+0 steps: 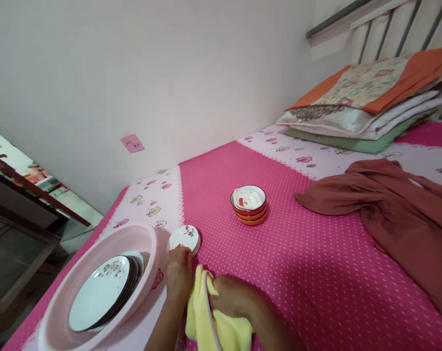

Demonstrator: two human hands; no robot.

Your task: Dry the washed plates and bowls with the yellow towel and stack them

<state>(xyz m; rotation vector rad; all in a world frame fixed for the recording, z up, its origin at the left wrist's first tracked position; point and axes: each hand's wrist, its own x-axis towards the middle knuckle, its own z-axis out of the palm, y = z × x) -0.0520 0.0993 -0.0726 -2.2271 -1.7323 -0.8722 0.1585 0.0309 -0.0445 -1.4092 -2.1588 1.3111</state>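
Observation:
My left hand point(179, 272) is closed at the near rim of a stack of small white plates point(184, 236) with red flowers; its fingertips are partly hidden. Beside it, my right hand point(231, 295) grips a yellow cloth point(221, 331) with a pale purple edge, its fingers tucked into the folds. Left of my hands stands a pink basin point(153, 246) holding several larger plates point(98, 295), white with a brown flower pattern and dark undersides, tilted on one another. Ahead lies a stack of bowls point(249, 214), orange and red outside, with a small white dish point(247, 199) inside the top one.
Everything rests on a bed with a pink dotted sheet point(279, 243). A brown-red garment point(389, 209) lies crumpled at the right. Folded pillows and bedding point(371, 107) are piled by the headboard point(396, 29). A white wall point(206, 78) with a pink note point(132, 143) runs behind.

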